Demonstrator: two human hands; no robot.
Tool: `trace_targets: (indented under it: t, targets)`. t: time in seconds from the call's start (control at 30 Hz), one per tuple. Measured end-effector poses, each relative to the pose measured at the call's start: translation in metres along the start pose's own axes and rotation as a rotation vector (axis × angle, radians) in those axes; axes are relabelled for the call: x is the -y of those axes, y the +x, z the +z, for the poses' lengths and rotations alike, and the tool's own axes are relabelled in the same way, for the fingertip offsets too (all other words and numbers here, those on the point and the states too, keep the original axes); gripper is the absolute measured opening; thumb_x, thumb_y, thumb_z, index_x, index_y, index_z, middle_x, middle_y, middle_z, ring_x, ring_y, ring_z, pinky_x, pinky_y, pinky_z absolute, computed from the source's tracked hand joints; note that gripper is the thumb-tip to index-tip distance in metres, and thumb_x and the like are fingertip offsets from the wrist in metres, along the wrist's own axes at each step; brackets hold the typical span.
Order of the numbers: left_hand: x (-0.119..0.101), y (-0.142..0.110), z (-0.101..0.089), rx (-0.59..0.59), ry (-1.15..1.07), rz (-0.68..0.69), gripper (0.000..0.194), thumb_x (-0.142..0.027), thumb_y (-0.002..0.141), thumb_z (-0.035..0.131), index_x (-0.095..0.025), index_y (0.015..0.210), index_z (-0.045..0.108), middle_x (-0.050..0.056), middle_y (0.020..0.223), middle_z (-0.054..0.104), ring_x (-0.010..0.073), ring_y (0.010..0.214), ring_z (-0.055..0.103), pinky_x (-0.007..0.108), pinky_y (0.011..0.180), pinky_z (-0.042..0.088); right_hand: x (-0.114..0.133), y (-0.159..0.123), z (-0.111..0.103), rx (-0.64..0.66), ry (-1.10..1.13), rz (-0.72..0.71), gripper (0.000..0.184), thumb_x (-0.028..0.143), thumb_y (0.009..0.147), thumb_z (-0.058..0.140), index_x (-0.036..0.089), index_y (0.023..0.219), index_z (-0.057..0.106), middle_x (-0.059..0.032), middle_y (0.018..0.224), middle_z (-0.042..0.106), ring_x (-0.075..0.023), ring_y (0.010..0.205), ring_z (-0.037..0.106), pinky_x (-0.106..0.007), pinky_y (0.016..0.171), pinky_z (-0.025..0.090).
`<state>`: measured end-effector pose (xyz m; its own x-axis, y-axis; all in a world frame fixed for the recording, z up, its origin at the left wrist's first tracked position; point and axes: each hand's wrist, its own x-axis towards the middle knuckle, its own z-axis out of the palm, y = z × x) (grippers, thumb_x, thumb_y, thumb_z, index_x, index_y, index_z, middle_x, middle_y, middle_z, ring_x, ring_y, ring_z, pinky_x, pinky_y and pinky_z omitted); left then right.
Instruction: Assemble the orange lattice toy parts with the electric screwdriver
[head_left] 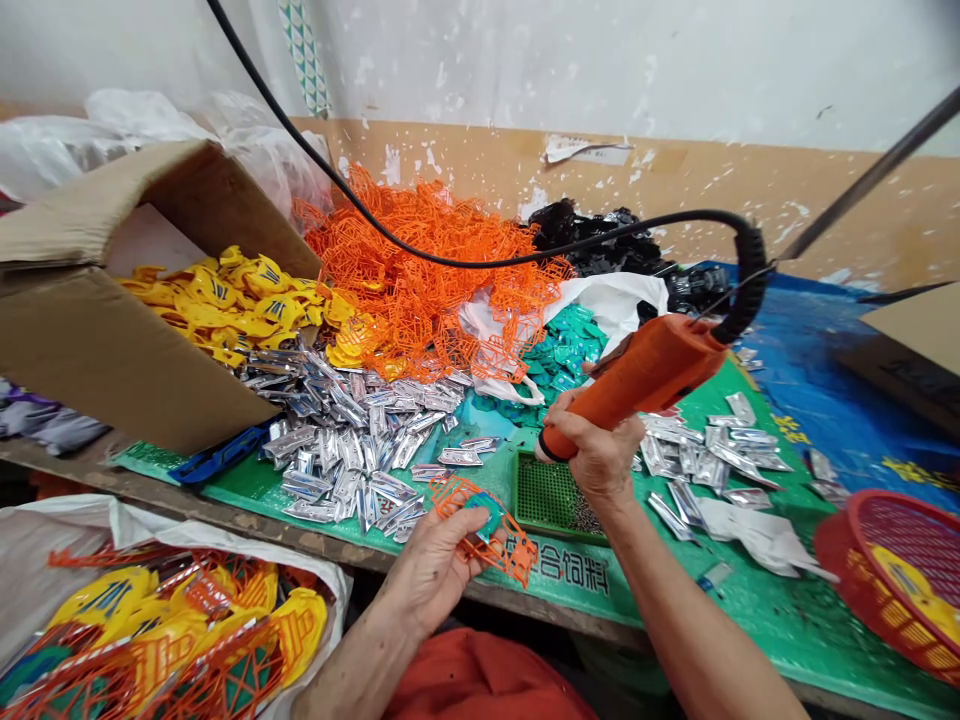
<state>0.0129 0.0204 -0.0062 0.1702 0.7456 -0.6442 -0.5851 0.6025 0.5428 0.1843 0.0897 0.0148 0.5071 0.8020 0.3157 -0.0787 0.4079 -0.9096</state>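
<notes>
Our left hand (429, 572) pinches an orange lattice (516, 548) with a teal piece (484, 515) inside it; our right hand (592, 445) is wrapped round an orange power tool (645, 375). If either hand slips, its nozzle (546, 448), just beside the lattice, could catch the left hand.

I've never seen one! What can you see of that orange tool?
The orange tool is a chunky, plastic-looking handheld power tool with a black tip at its narrow front end. A coiled black cord springs from its back end. It tilts, tip down, gripped in the right hand, above a green sheet.
</notes>
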Motion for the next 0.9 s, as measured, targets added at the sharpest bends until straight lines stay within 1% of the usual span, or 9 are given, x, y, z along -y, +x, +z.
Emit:
trace_targets:
  t: [0.2,0.33,0.47,0.6,0.73,0.8,0.9]
  targets:
    - [0.0,0.001,-0.002,0.017,-0.01,-0.002,0.017,-0.009,0.066,0.075,-0.018,0.078,0.065,-0.001,0.082,0.067,0.0137,0.069,0.063,0.03,0.069,0.055,0.004,0.001,0.002,-0.004,0.039,-0.009,0.013,0.013,0.056,0.075,0.015,0.064,0.064,0.0016,0.06,0.062,-0.0135,0.052,0.055,-0.03,0.053,0.045]
    - [0.001,0.002,-0.004,0.054,-0.016,0.003,0.017,-0.012,0.066,0.076,-0.02,0.077,0.066,0.0,0.084,0.069,0.0157,0.072,0.064,0.031,0.071,0.054,0.02,0.002,0.003,0.005,0.11,-0.007,0.014,0.013,0.058,0.071,0.017,0.069,0.063,0.0034,0.059,0.06,-0.0134,0.052,0.056,-0.03,0.054,0.047]
    - [0.002,0.0,-0.003,0.074,-0.011,0.024,0.019,-0.014,0.063,0.078,-0.02,0.076,0.066,0.0,0.083,0.069,0.0159,0.07,0.063,0.032,0.071,0.053,0.05,-0.007,0.005,0.082,0.267,0.017,0.03,0.01,0.059,0.069,0.021,0.087,0.065,0.0053,0.059,0.059,-0.0125,0.053,0.055,-0.031,0.057,0.049]
    - [0.003,0.0,-0.002,0.068,-0.021,0.028,0.022,-0.013,0.059,0.079,-0.019,0.077,0.067,-0.001,0.083,0.069,0.0149,0.068,0.063,0.032,0.071,0.053,0.073,-0.028,0.008,0.212,0.37,0.102,0.048,0.009,0.061,0.066,0.028,0.105,0.063,0.0052,0.063,0.06,-0.0128,0.056,0.056,-0.032,0.062,0.052]
    - [0.003,0.001,-0.003,0.073,-0.014,0.019,0.025,-0.016,0.058,0.08,-0.018,0.08,0.068,0.0,0.077,0.069,0.0154,0.065,0.064,0.031,0.066,0.053,0.077,-0.048,0.011,0.286,0.45,0.167,0.059,0.009,0.063,0.066,0.032,0.117,0.058,0.0047,0.067,0.061,-0.0123,0.059,0.057,-0.032,0.066,0.053]
    - [0.003,0.001,-0.003,0.076,-0.014,0.019,0.025,-0.017,0.058,0.08,-0.018,0.081,0.069,0.0,0.076,0.07,0.0156,0.064,0.064,0.031,0.065,0.053,0.075,-0.053,0.013,0.286,0.477,0.19,0.061,0.01,0.063,0.067,0.033,0.118,0.058,0.0046,0.068,0.061,-0.0122,0.06,0.057,-0.032,0.067,0.053]
    - [0.002,0.0,-0.001,0.078,-0.017,0.019,0.025,-0.017,0.058,0.08,-0.018,0.08,0.069,0.0,0.074,0.07,0.0156,0.063,0.063,0.031,0.064,0.053,0.074,-0.056,0.016,0.263,0.491,0.209,0.058,0.012,0.063,0.068,0.034,0.115,0.059,0.0047,0.067,0.059,-0.0125,0.06,0.056,-0.032,0.067,0.053]
